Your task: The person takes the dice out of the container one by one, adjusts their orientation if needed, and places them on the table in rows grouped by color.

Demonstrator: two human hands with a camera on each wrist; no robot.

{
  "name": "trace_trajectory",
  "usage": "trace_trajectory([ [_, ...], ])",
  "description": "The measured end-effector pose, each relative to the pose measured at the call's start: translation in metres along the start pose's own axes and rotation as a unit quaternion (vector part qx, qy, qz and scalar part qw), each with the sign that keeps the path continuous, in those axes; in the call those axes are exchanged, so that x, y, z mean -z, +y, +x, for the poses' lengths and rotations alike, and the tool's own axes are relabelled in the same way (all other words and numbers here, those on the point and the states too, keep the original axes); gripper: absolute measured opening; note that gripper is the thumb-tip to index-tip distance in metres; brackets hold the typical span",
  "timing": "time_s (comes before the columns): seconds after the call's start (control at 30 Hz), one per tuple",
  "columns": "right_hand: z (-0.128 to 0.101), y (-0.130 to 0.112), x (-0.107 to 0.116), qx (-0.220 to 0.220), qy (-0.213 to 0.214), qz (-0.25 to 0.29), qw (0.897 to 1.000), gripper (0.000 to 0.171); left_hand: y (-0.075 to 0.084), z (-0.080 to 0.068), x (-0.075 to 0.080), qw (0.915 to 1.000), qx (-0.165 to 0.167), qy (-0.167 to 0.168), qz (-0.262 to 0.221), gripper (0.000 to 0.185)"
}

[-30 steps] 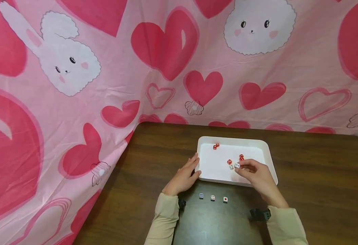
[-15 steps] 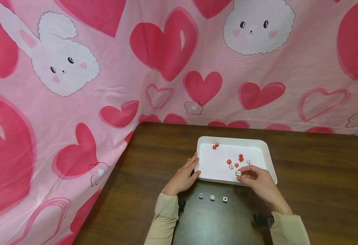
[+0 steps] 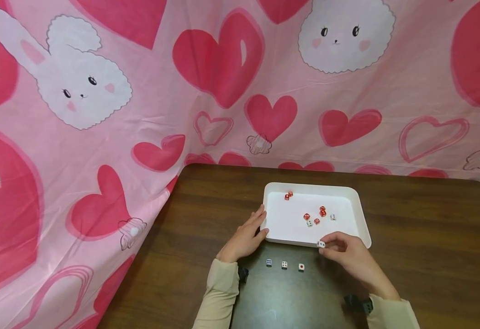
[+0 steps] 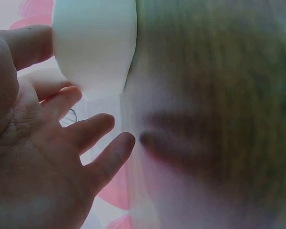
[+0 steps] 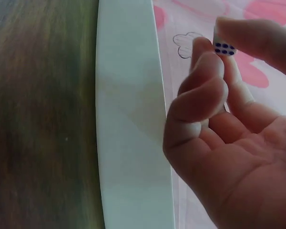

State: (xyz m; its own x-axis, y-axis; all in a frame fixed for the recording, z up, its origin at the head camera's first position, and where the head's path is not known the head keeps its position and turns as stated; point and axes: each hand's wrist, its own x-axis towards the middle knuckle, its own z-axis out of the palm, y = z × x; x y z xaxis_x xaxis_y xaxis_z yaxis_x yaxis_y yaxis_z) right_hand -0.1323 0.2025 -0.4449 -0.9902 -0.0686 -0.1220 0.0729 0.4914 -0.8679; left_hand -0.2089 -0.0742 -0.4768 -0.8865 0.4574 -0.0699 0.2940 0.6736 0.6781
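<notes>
At six o'clock of the smooth white tray point(image 3: 282, 226), the right grip point(image 3: 354, 257) pinches a cubic white die point(image 3: 321, 244). Inside lie glossy red dice point(image 3: 323, 213) and two white dice point(image 3: 333, 217) — the left grip point(image 3: 241, 240), splayed, touches its nine o'clock side.

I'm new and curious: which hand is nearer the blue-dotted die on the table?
The left hand, beyond the die and leftward; the right hand is farther, to the die's right.

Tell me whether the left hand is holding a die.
No, the left wrist view shows the left hand against the tray with its palm bare and fingers apart.
</notes>
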Motion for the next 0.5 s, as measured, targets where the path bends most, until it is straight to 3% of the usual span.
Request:
trace_trajectory([
  [0.5,-0.012,0.013,-0.003,0.022,-0.041,-0.007,0.999,0.021,0.0,0.0,0.0,1.0,0.001,0.002,0.002,0.059],
])
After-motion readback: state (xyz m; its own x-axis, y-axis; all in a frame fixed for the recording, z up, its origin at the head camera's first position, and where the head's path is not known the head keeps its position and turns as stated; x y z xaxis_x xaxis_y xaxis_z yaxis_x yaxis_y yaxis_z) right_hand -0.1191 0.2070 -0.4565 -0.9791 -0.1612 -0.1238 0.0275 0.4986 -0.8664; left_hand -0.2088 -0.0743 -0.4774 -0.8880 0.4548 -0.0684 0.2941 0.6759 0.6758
